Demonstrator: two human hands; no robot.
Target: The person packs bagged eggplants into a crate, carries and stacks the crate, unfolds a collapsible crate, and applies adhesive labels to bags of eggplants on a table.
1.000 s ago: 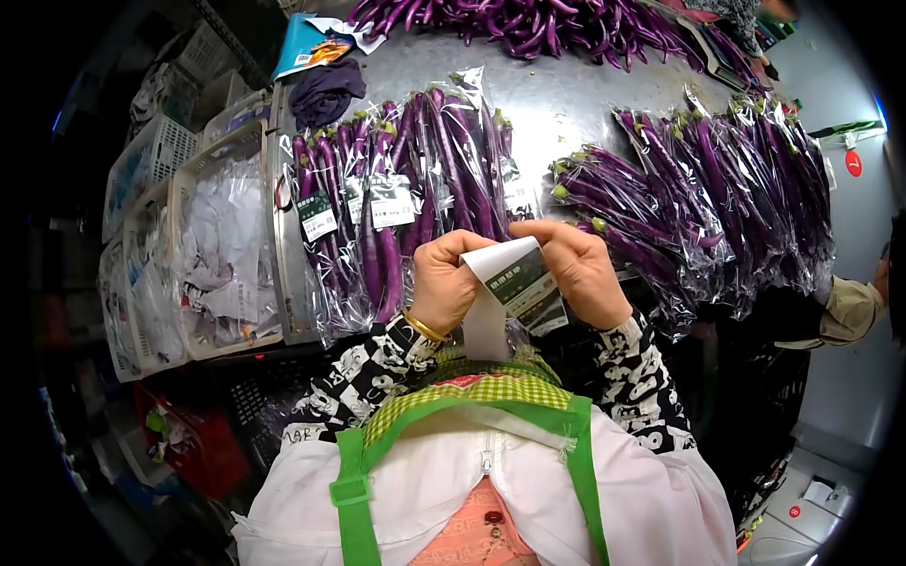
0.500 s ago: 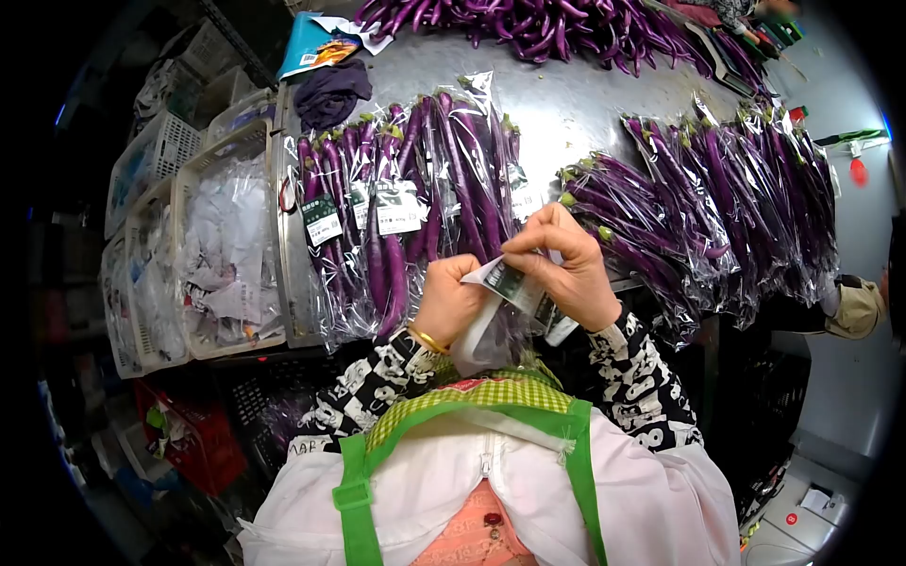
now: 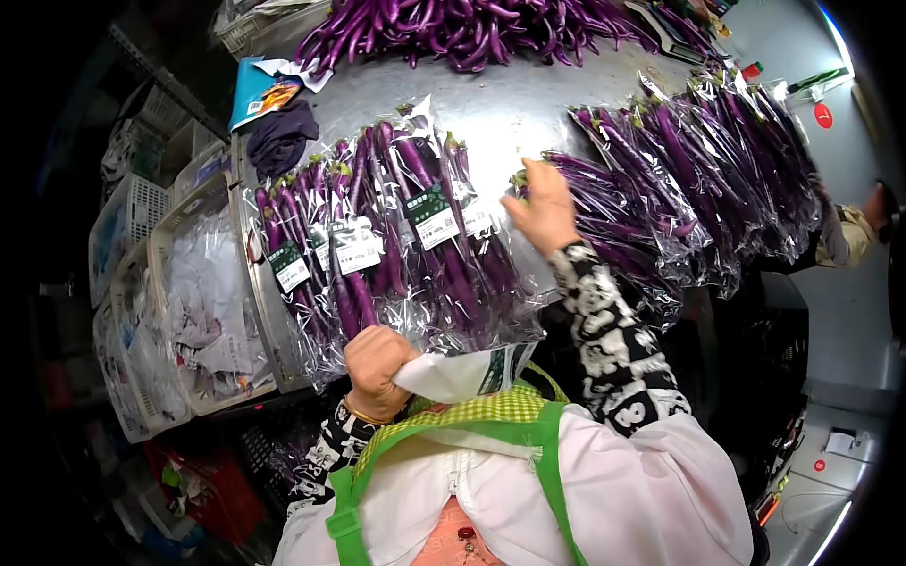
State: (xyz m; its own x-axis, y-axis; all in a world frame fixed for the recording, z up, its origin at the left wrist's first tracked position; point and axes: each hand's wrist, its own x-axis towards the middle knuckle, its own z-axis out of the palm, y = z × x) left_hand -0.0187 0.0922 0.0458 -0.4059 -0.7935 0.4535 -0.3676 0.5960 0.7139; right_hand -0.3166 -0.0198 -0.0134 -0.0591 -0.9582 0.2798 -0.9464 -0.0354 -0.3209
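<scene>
My left hand (image 3: 377, 371) is closed on one end of a label strip (image 3: 462, 374), which hangs in front of my apron; a green-and-white part shows at its far end. My right hand (image 3: 547, 209) holds nothing, thumb and fingers apart, at the near end of the right-hand pile of bagged eggplants (image 3: 613, 212). Between my hands lie several clear bags of eggplants (image 3: 385, 189) side by side. One bag in this row carries a green-and-white label (image 3: 431, 217) across its middle, and other bags have similar labels.
Loose eggplants (image 3: 462, 28) are heaped at the table's far side. A dark cloth (image 3: 281, 137) and a blue packet (image 3: 255, 91) lie at the far left. Crates (image 3: 162, 325) with plastic bags stand along the left edge. At the right, another person's sleeve (image 3: 854, 236) shows.
My right hand has left the label strip and moved up to the right-hand pile. A label now sits on a middle bag. My left hand has moved down and left with the strip.
</scene>
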